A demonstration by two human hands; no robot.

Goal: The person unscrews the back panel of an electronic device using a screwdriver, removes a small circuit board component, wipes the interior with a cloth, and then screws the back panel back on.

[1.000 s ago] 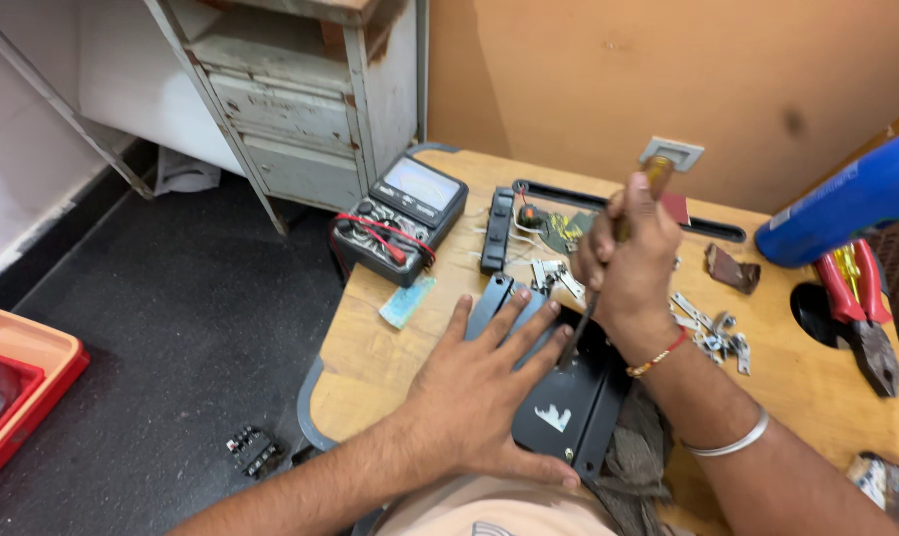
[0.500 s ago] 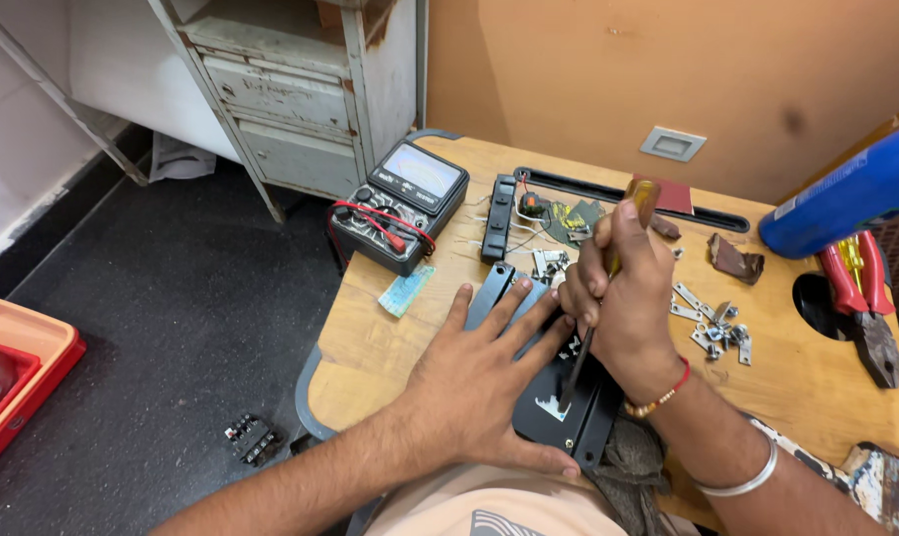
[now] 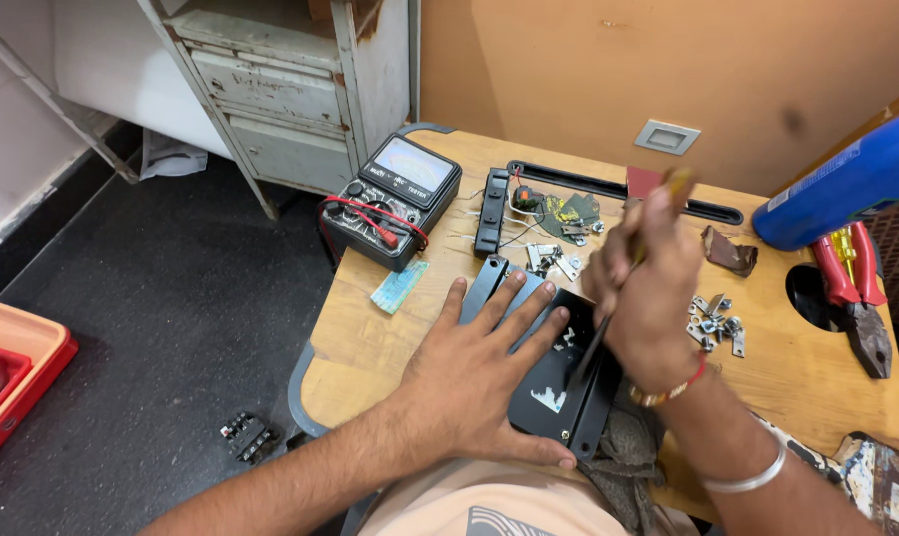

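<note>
Low in the frame's middle, the left hand point(image 3: 474, 372) is lying flat, fingers spread, pressing down the black metal plate point(image 3: 559, 382). Just right, the right hand point(image 3: 648, 283) is fisted around 1 screwdriver point(image 3: 593, 347) (tip on the plate). Farther up-left, a multimeter point(image 3: 395, 199) is sitting; red pliers point(image 3: 856, 298) are lying at far right.

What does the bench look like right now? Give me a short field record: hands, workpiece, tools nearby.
left hand: flat, fingers spread, pressing on the black metal plate
right hand: gripping a screwdriver, tip down on the plate
surface: wooden table
left of plate: black multimeter with red leads
right of hands: loose metal brackets, red-handled pliers
</note>
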